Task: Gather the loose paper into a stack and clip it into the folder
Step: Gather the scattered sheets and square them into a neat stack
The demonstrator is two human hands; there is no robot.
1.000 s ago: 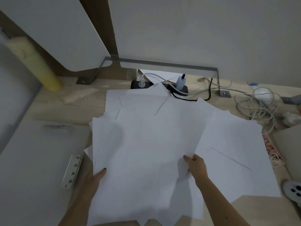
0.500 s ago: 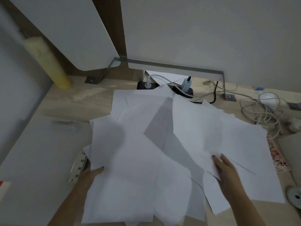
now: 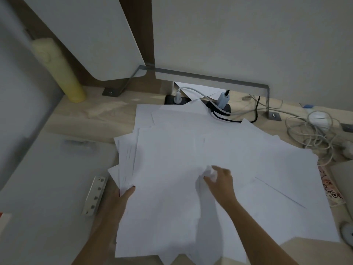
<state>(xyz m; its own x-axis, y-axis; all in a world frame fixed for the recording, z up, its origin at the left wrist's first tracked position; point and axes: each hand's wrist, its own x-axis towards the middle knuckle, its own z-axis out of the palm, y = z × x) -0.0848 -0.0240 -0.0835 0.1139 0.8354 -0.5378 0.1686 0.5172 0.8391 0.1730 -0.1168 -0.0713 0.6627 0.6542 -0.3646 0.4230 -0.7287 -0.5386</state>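
loose white paper (image 3: 172, 150) lies fanned across the middle of the wooden desk (image 3: 99, 115), its left edge overlapping the open grey folder (image 3: 42, 169) with its metal clip (image 3: 95, 196) at lower left. the left hand (image 3: 122, 196) grips the sheets' left edge, thumb on top. the right hand (image 3: 219, 178), centre frame, pinches a crumpled fold of paper.

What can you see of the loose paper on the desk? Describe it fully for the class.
The loose paper is a heap of plain white sheets, fanned at differing angles, not squared. It covers the middle of the wooden desk, its far edge reaching the power strip and its left edge beside the grey folder. The left hand grips the left edge; the right hand pinches a crumpled bit at the centre.
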